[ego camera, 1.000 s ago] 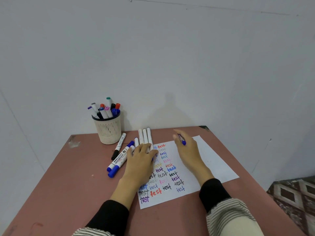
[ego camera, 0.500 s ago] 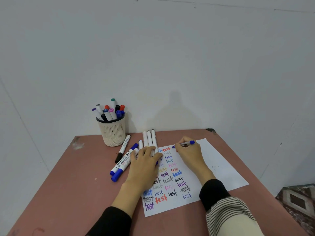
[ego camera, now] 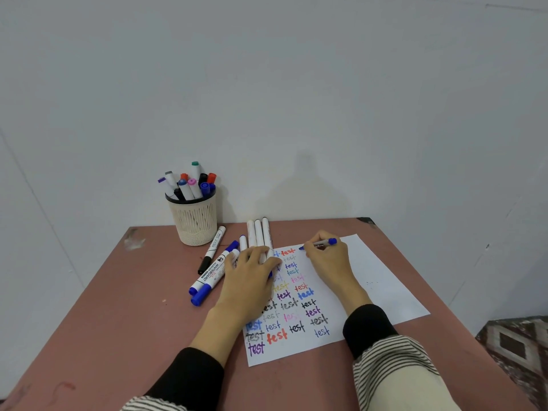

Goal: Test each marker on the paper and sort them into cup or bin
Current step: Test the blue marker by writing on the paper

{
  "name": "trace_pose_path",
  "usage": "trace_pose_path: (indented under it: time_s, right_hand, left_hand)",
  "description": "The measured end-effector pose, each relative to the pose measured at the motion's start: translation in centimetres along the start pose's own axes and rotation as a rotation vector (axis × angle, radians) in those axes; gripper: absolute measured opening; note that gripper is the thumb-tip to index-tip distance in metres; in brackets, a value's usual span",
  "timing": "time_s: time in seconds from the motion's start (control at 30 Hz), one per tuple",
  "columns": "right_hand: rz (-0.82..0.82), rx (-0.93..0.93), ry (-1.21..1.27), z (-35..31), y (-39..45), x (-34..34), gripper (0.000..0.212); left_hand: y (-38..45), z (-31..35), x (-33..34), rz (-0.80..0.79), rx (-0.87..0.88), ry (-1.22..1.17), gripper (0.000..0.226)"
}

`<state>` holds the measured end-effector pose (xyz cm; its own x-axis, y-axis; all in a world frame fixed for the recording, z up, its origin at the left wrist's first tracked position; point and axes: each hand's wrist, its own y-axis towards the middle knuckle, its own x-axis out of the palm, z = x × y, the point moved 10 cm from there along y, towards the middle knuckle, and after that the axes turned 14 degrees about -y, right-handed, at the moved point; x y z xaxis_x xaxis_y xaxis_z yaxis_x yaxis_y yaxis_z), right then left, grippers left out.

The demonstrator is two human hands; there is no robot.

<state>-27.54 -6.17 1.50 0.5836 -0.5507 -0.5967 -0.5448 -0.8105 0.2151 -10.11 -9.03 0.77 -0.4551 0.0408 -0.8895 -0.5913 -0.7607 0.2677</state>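
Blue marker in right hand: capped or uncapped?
Uncapped. The blue marker shows a bare blue tip at the paper, in the right hand.

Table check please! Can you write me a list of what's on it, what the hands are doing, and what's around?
Surface: reddish table, scuffed at the far left corner.
Job's things: paper covered with coloured "test" words; blue marker, tip on the paper; mesh cup full of markers; loose markers beside the cup. No bin seen.
Clutter: nothing seen.
Hands: right hand grips the blue marker; left hand rests flat on the paper and the loose markers.
Cables: nothing seen.
Surroundings: plain white wall; patterned floor at right.
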Motion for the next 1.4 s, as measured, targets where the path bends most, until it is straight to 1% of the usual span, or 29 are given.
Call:
trace_pose_path:
  time_s: [0.07, 0.3, 0.47, 0.6, 0.77, 0.93, 1.07, 1.13, 1.2, 1.3, 1.4]
  right_hand:
    - [0.022, 0.014, 0.009, 0.2, 0.1, -0.3, 0.015]
    - [0.0, 0.018, 0.002, 0.2, 0.0, -0.1, 0.015]
    - [0.039, 0.077, 0.044, 0.9, 0.2, -0.5, 0.015]
    - [0.02, 0.058, 0.023, 0.7, 0.1, -0.4, 0.015]
    - [0.035, 0.09, 0.045, 1.0, 0.2, -0.4, 0.015]
    - [0.035, 0.057, -0.003, 0.6, 0.2, -0.5, 0.016]
    - [0.051, 0.105, 0.074, 1.2, 0.2, -0.6, 0.018]
    - [0.031, 0.116, 0.075, 1.2, 0.2, -0.6, 0.017]
    - [0.017, 0.111, 0.058, 1.1, 0.2, -0.5, 0.016]
    - [0.04, 0.097, 0.043, 1.0, 0.2, -0.6, 0.015]
    - [0.069, 0.094, 0.122, 0.8, 0.0, -1.0, 0.01]
  left_hand:
    - [0.0, 0.0, 0.0, 0.009, 0.0, -0.006, 0.037]
    - [-0.1, -0.1, 0.0, 0.002, 0.004, -0.01, 0.037]
    - [-0.1, -0.1, 0.1, -0.004, 0.002, -0.003, 0.038]
    - [0.0, 0.0, 0.1, -0.004, 0.003, 0.0, 0.038]
    - [-0.1, -0.1, 0.1, -0.008, 0.001, 0.008, 0.038]
    - [0.0, 0.0, 0.0, -0.013, 0.004, 0.006, 0.039]
    - [-0.1, 0.1, 0.0, 0.001, 0.011, 0.004, 0.037]
    - [-0.1, 0.1, -0.1, 0.006, 0.016, 0.001, 0.037]
    - [-0.1, 0.1, 0.0, 0.0, 0.016, 0.005, 0.038]
    - [-0.1, 0.1, 0.0, 0.001, 0.015, -0.002, 0.037]
    - [-0.3, 0.5, -0.6, 0.013, 0.04, -0.049, 0.037]
